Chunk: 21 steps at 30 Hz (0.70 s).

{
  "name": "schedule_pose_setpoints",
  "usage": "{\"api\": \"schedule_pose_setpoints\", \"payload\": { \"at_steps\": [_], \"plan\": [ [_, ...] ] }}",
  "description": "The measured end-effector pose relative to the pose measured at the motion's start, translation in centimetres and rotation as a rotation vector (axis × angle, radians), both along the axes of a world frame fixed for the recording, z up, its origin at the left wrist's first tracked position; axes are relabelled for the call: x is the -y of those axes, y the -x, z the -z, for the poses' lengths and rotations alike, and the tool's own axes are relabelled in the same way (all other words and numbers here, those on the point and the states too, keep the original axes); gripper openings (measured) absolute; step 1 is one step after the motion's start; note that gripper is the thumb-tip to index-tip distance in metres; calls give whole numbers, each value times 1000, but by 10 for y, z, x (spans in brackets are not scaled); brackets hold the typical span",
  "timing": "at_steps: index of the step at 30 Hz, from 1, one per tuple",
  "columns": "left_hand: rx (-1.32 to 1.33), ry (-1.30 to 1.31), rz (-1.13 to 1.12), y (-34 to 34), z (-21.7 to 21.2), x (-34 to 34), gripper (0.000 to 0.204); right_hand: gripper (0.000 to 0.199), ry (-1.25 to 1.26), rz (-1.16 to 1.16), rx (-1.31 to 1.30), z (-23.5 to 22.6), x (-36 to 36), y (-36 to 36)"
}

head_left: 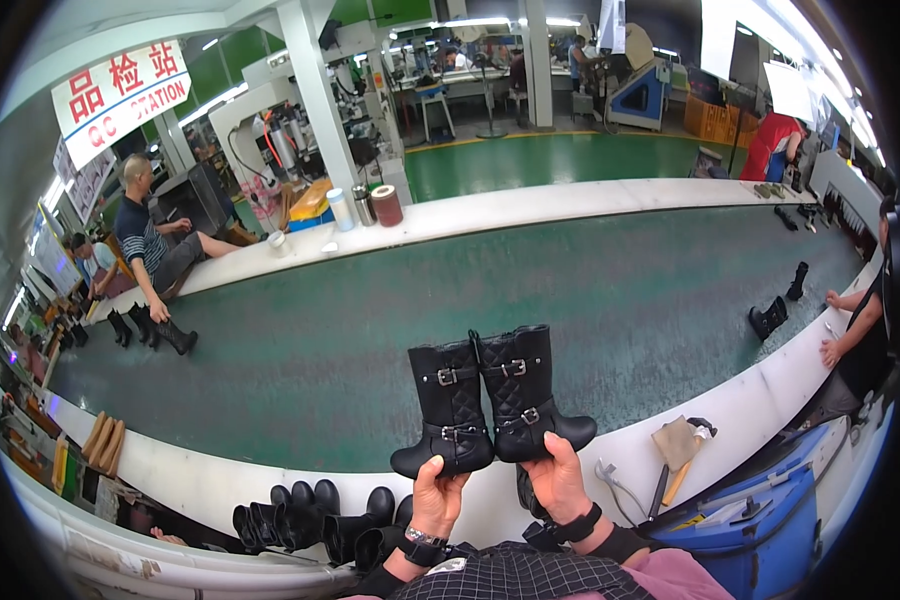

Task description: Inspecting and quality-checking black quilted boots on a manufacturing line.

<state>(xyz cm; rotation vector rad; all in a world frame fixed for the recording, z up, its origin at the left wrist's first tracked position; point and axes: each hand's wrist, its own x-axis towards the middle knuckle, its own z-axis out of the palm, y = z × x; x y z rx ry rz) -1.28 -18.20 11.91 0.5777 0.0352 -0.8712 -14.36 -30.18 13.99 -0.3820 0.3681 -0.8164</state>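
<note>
I hold a pair of small black quilted boots with silver buckles upright in front of me, over the near edge of the green conveyor belt (570, 290). My left hand (438, 497) grips the sole of the left boot (448, 410). My right hand (558, 480) grips the sole of the right boot (526, 395). The two boots touch side by side, toes pointing outward. A watch sits on my left wrist and a black strap on my right.
Several more black boots (315, 520) stand in a row below the white belt rim (730, 410) at my lower left. A hammer and tools (675, 460) lie on the rim to my right, above a blue bin (760, 520). Other people sit along the belt, with boots near them.
</note>
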Motion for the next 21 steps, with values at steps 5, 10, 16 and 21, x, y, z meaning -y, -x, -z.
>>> {"api": "schedule_pose_setpoints", "payload": {
  "at_steps": [5, 10, 16, 21],
  "plan": [
    [28, 66, 17, -2, 2, -2, 35, 43, 30, -8, 13, 2, 1, 1],
    [58, 31, 29, -3, 4, -2, 51, 45, 106, -14, -25, 1, 0, 4],
    [54, 22, 31, -4, 3, -3, 53, 48, 108, -23, -17, -2, 1, 6],
    [97, 225, 198, -12, -11, -7, 69, 62, 58, -244, 111, -11, 10, 12]
  ]
}}
